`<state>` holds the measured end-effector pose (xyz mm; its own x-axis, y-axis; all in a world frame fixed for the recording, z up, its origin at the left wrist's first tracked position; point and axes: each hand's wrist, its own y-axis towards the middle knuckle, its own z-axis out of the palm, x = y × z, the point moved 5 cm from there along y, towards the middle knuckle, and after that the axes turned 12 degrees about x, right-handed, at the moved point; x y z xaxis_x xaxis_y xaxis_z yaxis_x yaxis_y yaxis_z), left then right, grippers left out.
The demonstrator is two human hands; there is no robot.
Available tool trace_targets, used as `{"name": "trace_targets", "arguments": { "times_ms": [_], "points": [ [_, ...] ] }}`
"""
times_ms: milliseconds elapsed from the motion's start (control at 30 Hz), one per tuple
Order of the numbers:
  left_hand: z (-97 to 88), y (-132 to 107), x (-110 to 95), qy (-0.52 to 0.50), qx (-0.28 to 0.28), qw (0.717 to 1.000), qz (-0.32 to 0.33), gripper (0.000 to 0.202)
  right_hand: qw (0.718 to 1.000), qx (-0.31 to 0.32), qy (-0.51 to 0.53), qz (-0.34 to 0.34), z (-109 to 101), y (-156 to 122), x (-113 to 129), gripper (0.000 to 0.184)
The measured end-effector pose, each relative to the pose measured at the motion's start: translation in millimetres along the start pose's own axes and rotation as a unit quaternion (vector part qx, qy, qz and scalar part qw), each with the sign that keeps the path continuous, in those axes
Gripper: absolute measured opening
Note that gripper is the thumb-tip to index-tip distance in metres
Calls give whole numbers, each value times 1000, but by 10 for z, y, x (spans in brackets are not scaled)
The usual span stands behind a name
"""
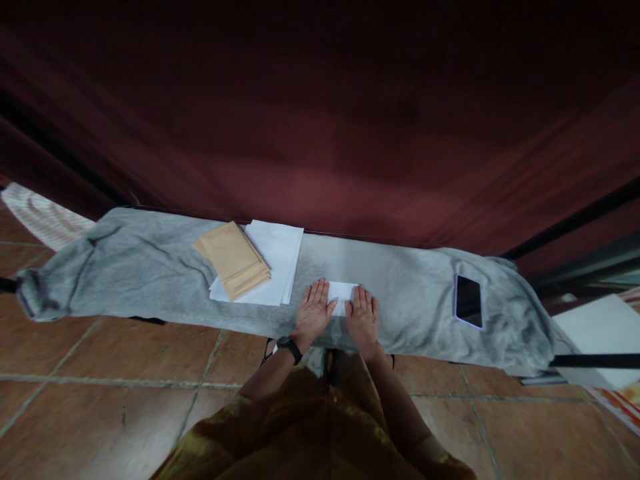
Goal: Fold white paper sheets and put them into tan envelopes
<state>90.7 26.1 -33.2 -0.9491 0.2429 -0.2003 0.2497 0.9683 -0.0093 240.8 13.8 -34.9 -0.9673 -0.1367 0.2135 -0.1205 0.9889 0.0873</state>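
A small piece of white paper [342, 291], seemingly folded, lies on the grey cloth [405, 293] in front of me. My left hand [315, 309] rests flat over its left edge, fingers stretched out and pointing away from me. Over the right edge lies my right hand [363, 316], also flat with its fingers extended. Both thumbs point inward across the paper. The paper's outer edges are hidden beneath the palms.
To the left, a stack of brown envelopes [234, 257] partly covers several white sheets [281, 257]. A phone [469, 301] with a pale purple edge lies at the right. Behind the cloth-covered surface hangs a dark red curtain [320, 173]. Tiles [140, 353] cover the floor.
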Motion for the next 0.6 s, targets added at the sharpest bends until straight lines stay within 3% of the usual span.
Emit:
{"name": "trace_targets", "arguments": {
  "times_ms": [133,333,600],
  "points": [
    [4,-7,12,2,3,1000,-3,60,1000,28,2,-5,-2,81,127,52],
    [46,8,23,18,44,999,-8,58,996,53,40,-64,116,203,431,49],
    [33,-18,25,6,14,1000,-2,61,997,45,22,-58,118,118,269,53]
  ]
}}
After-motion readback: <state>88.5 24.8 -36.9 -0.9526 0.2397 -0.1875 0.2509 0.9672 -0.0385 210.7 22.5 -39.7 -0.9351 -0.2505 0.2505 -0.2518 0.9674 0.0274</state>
